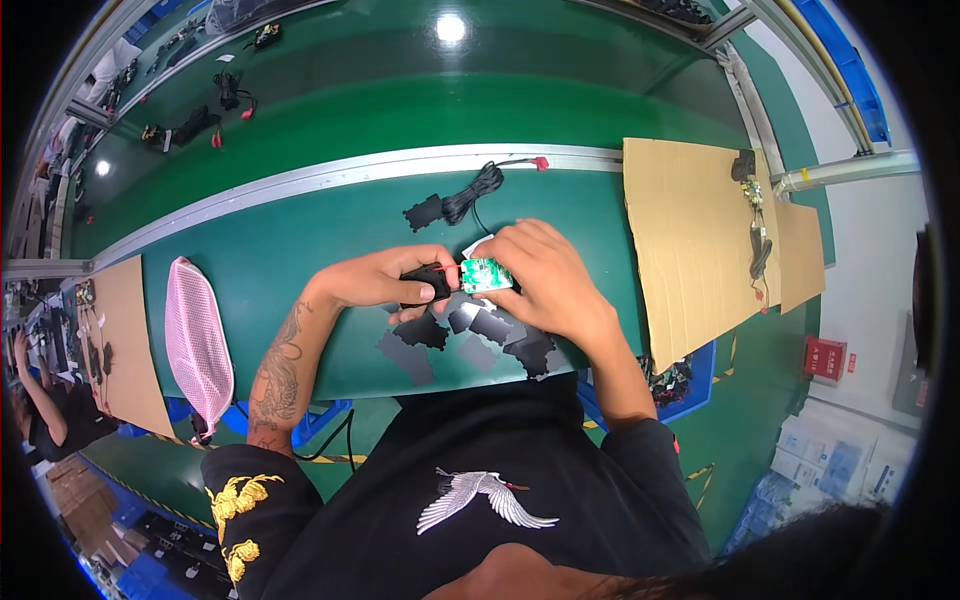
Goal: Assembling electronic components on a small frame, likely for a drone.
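Between the thumb and fingers of my left hand [385, 278] is a small black plastic case [424, 284]. My right hand [550, 278] pinches a green circuit board [484, 275], its face tilted up. A short red wire [446, 268] runs between case and board, which are held close together. Below both hands, thin black cut-out sheets [480, 350] lie in a loose, overlapping spread on the green table. Beyond my hands sits a coiled black cable [474, 196] with a red connector [540, 163], beside another black cut-out sheet [422, 212].
A pink mesh pouch [198, 340] lies at the table's left. To the right, a cardboard sheet [690, 250] carries a board with cable [755, 205]; a blue bin [700, 385] stands below. Past the metal rail [400, 162] lie more cables [230, 92]. A co-worker's arm [45, 400] shows far left.
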`<action>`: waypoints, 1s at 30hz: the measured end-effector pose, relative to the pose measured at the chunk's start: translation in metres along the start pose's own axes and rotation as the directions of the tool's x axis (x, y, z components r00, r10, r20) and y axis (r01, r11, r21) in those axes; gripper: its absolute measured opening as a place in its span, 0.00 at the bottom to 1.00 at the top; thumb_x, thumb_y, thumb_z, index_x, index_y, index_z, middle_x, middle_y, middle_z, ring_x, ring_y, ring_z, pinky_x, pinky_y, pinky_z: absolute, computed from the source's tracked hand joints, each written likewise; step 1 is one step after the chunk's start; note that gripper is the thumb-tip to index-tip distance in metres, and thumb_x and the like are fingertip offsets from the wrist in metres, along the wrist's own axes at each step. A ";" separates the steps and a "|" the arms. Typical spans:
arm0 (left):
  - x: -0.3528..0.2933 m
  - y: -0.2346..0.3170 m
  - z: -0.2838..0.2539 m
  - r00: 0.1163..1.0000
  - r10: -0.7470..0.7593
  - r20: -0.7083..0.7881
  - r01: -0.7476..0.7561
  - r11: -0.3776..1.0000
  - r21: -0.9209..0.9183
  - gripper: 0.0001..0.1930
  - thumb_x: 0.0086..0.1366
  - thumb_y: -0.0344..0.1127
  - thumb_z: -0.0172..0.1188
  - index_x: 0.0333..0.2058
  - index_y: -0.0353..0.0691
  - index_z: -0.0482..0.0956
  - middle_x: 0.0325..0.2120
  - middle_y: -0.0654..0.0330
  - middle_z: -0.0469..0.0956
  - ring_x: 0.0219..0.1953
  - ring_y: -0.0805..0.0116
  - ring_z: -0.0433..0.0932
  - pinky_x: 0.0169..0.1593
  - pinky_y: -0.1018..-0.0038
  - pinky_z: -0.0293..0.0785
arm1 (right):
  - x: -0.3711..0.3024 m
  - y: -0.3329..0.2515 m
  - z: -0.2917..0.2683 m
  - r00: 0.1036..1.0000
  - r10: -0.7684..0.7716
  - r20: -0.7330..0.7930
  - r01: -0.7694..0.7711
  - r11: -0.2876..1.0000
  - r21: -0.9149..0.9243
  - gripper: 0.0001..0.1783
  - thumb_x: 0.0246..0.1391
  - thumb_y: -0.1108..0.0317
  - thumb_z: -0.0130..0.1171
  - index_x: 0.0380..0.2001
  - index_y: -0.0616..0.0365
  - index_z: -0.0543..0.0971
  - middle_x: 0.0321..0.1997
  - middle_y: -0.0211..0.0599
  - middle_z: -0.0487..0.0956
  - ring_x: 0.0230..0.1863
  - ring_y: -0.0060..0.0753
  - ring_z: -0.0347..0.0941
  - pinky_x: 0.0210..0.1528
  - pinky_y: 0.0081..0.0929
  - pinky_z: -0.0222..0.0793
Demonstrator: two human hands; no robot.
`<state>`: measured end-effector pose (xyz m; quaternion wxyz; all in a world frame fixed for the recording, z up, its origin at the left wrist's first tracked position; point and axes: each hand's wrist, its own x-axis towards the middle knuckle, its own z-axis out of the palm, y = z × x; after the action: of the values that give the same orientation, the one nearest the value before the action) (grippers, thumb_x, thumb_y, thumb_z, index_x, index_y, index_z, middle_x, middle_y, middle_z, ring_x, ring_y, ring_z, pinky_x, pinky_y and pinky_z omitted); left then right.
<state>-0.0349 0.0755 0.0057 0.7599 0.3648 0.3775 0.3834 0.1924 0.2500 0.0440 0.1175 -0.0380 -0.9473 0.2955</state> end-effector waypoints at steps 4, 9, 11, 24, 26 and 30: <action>0.003 -0.001 0.000 0.998 0.013 -0.058 -0.011 0.999 0.033 0.14 0.74 0.34 0.63 0.52 0.40 0.70 0.38 0.59 0.77 0.24 0.78 0.72 0.27 0.77 0.70 | -0.001 -0.002 0.003 0.998 -0.046 -0.048 0.048 0.997 0.055 0.22 0.46 0.65 0.77 0.45 0.54 0.80 0.40 0.39 0.81 0.46 0.53 0.78 0.53 0.48 0.72; 0.012 -0.005 0.002 0.991 -0.044 -0.128 0.054 0.996 0.072 0.17 0.70 0.35 0.68 0.51 0.42 0.70 0.31 0.65 0.77 0.23 0.80 0.72 0.26 0.79 0.69 | -0.006 -0.018 0.010 0.999 0.013 0.049 -0.020 0.988 0.153 0.22 0.48 0.63 0.79 0.42 0.55 0.79 0.36 0.41 0.82 0.41 0.52 0.79 0.47 0.45 0.72; 0.014 0.000 0.010 0.987 -0.059 -0.153 0.082 0.985 0.152 0.19 0.67 0.36 0.71 0.50 0.43 0.71 0.28 0.69 0.76 0.23 0.82 0.72 0.26 0.79 0.69 | -0.005 -0.011 0.013 0.999 0.009 0.034 -0.015 0.981 0.196 0.22 0.48 0.63 0.78 0.42 0.56 0.79 0.37 0.41 0.82 0.40 0.53 0.79 0.46 0.45 0.72; 0.015 0.009 0.006 0.970 -0.041 -0.240 0.092 0.974 0.205 0.23 0.57 0.33 0.78 0.46 0.44 0.75 0.34 0.70 0.80 0.28 0.82 0.76 0.23 0.81 0.69 | -0.008 0.023 0.020 0.939 0.316 0.134 -0.339 0.787 0.515 0.27 0.49 0.59 0.80 0.49 0.57 0.81 0.41 0.40 0.86 0.42 0.43 0.82 0.42 0.35 0.75; 0.015 0.008 0.007 0.953 -0.001 -0.302 0.068 0.974 0.214 0.21 0.60 0.34 0.77 0.48 0.45 0.75 0.32 0.70 0.77 0.23 0.82 0.73 0.23 0.81 0.67 | -0.007 0.018 0.020 0.949 0.295 0.112 -0.304 0.756 0.579 0.26 0.48 0.59 0.80 0.47 0.56 0.82 0.40 0.39 0.85 0.42 0.44 0.81 0.45 0.37 0.74; 0.021 0.003 0.006 0.927 0.050 -0.372 0.014 0.986 0.166 0.21 0.60 0.31 0.76 0.47 0.44 0.74 0.32 0.68 0.79 0.23 0.83 0.73 0.21 0.81 0.65 | -0.006 0.014 0.026 0.972 0.236 -0.014 -0.213 0.899 0.383 0.23 0.48 0.60 0.80 0.45 0.57 0.83 0.40 0.38 0.85 0.44 0.48 0.80 0.50 0.40 0.72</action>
<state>-0.0222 0.0933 0.0049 0.6372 0.3500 0.5430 0.4203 0.1919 0.2466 0.0141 0.1161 -0.1325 -0.8576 0.4832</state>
